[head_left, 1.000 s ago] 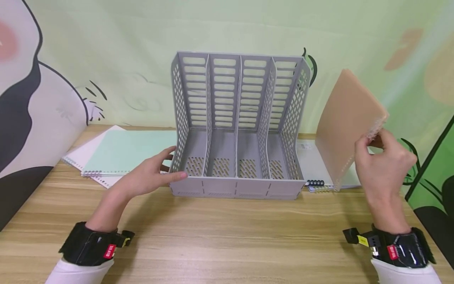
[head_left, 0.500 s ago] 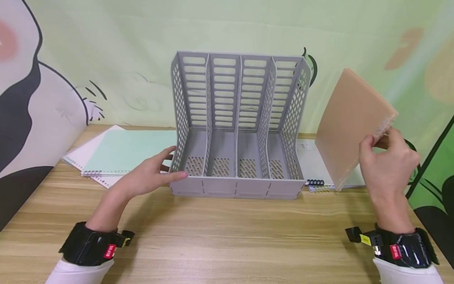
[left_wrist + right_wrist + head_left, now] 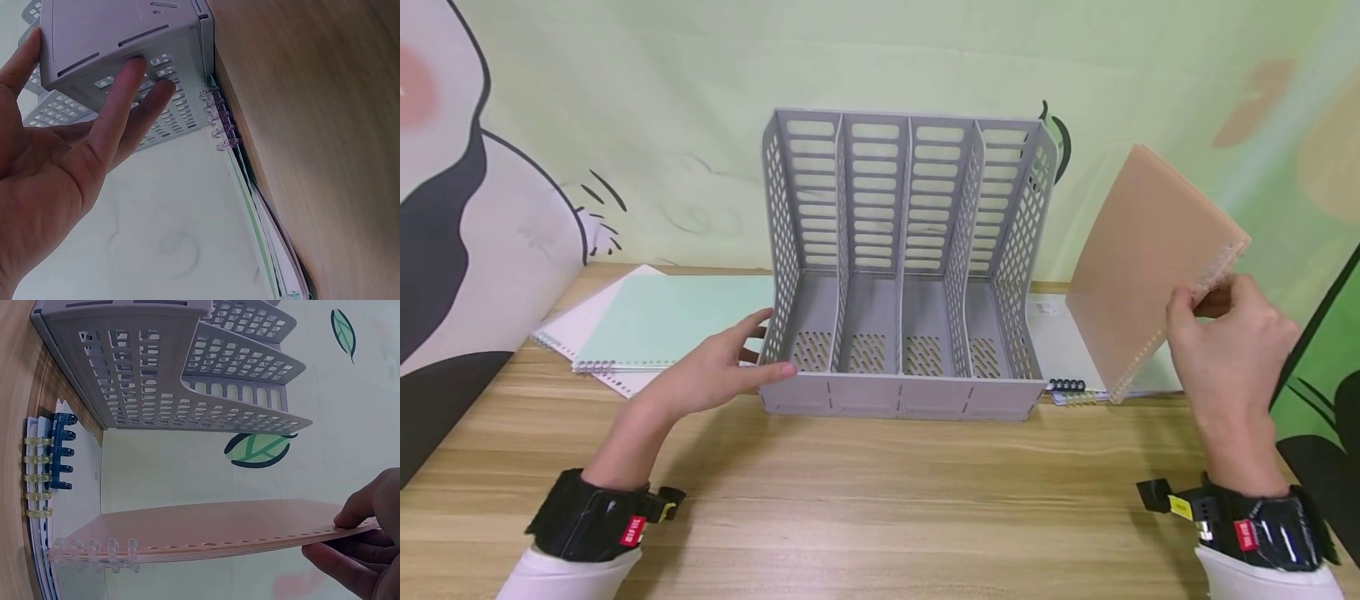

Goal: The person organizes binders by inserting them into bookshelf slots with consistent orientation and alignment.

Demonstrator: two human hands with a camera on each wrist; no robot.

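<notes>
On the right in the head view, my right hand [image 3: 1232, 342] pinches the bound edge of a peach-orange loose-leaf notebook [image 3: 1146, 258] between thumb and fingers. That notebook stands tilted, its lower end on a stack of light-covered notebooks [image 3: 1060, 342]; the right wrist view shows clear rings [image 3: 112, 555] near this end. A grey file holder [image 3: 898, 397] with slotted back and dividers stands mid-table. Against its left front corner rests my left hand [image 3: 715, 371], thumb over the front rim. In the left wrist view straight fingers [image 3: 115, 106] touch its perforated side wall.
Left of the holder lies a mint-green notebook [image 3: 677, 317] on white ones [image 3: 576, 325], partly behind my left forearm. Dark blue rings [image 3: 62, 450] and yellowish rings [image 3: 37, 478] edge the right stack. A printed cloth [image 3: 700, 125] hangs behind the wooden table [image 3: 895, 508].
My right hand has moved to the right, swinging the upper end of the orange notebook outward while its lower end stays on the stack. The left hand and the file holder have not moved.
</notes>
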